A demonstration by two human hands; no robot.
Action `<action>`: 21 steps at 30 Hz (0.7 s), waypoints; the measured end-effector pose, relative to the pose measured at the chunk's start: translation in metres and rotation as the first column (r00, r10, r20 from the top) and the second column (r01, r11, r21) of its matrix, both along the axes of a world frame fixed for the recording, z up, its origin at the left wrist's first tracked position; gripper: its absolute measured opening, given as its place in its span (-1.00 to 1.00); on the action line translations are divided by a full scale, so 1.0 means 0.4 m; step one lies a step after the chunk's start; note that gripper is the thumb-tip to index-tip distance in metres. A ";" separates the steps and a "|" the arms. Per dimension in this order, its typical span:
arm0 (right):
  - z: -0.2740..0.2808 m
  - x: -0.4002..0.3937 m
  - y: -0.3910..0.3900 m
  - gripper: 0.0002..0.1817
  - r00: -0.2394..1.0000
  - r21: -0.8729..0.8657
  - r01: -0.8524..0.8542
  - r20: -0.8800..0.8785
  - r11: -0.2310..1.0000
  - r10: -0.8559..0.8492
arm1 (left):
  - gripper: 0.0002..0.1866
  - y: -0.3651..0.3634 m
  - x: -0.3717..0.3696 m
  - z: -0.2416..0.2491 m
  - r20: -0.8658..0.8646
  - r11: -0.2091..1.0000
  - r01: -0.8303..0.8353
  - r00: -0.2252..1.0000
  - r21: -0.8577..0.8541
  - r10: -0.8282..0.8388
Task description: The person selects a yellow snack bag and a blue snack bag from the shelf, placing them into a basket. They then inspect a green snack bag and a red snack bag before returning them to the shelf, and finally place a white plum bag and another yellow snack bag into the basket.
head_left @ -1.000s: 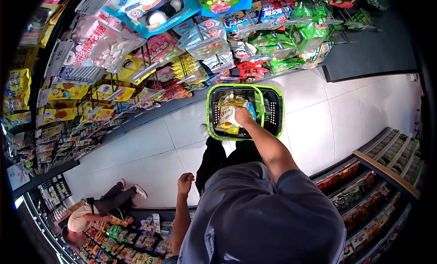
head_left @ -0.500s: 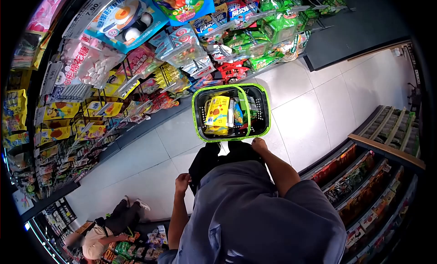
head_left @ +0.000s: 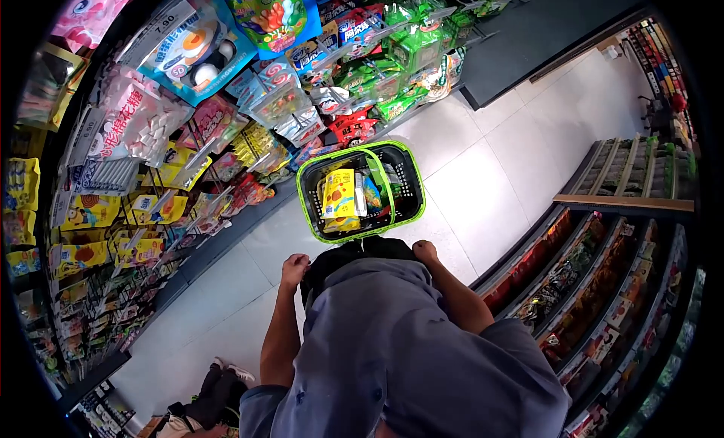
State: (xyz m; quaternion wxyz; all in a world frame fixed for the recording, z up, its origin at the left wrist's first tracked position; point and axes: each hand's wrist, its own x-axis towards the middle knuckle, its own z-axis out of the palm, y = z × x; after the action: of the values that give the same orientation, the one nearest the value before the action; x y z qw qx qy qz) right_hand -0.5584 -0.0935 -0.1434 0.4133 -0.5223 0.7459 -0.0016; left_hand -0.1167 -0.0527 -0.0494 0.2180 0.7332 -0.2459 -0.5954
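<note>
A black basket (head_left: 409, 183) with a green rim and handle is in front of my legs. Yellow packets (head_left: 339, 195) and a few other small packages lie inside it. My left hand (head_left: 295, 269) hangs beside the dark trousers, its fingers curled and no item visible in it. On the other side, my right hand (head_left: 424, 251) is closed in a loose fist just below the basket's near right corner, apart from the rim, with nothing seen in it.
Hanging snack bags (head_left: 136, 121) fill the racks at left and top. Shelves of packaged goods (head_left: 588, 287) stand at right. A dark platform (head_left: 543, 38) is at upper right, above the tiled floor (head_left: 483, 181). Another person's legs (head_left: 211, 393) show at lower left.
The basket and both hands sit further left in the view, and my left hand is higher. The racks have shifted left, the right shelves upward and left, and the other person lower, partly out of view.
</note>
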 end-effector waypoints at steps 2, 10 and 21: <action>0.034 0.023 0.016 -0.69 0.997 -0.002 0.063 0.046 0.998 -0.063 | -0.74 -0.030 -0.017 0.023 -0.030 0.995 -0.103 0.994 -0.004 0.103; 0.105 0.019 0.042 -0.70 0.994 -0.040 0.088 -0.062 0.995 -0.090 | -0.77 0.034 0.049 -0.093 -0.119 0.994 -0.098 0.988 0.051 0.103; 0.130 0.020 0.082 -0.68 0.977 0.028 0.162 -0.144 0.986 -0.156 | -0.76 0.041 0.164 -0.133 -0.108 0.956 -0.217 0.964 0.197 0.241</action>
State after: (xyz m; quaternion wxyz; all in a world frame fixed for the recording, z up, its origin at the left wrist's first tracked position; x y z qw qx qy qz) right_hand -0.5503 -0.0608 -0.0915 0.3681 -0.4516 0.8126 0.0171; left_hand -0.0509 -0.0361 -0.1024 0.2327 0.7331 -0.0882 -0.6329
